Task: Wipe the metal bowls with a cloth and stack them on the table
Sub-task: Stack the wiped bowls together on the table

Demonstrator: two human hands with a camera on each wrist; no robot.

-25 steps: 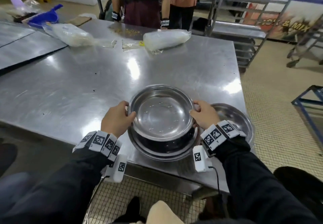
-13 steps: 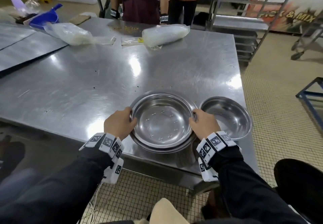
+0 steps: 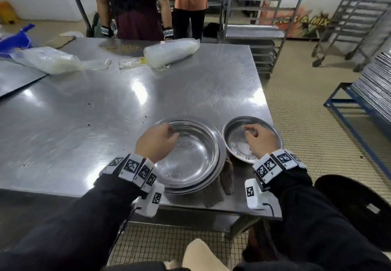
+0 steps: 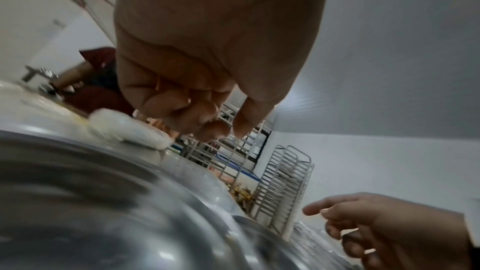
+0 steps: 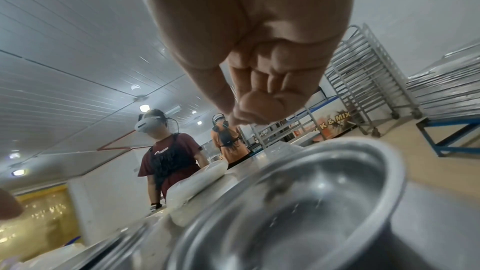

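Both hands hovered empty over the bowls. The left hand hung above the stack of large bowls, fingers loosely curled and holding nothing; the left wrist view showed the fingertips bunched near the thumb with no rim between them. The right hand sat over the small bowl, fingers also loosely curled, gripping nothing, and it looked poised to take this bowl next, though that is a guess. The stack sat at the near edge of the steel table, the small bowl just beside it to the right, apart from it, probably waiting for its wipe. Count: at least two nested rims showed in the stack, exact number unclear; one small bowl stood alone. A brownish cloth lay part tucked under the near right side of the stack, within reach of either hand, likely parked there between wipes. Two plastic bags of white stuff lay at the far side of the table, well apart from the bowls. Two people stood behind the table.
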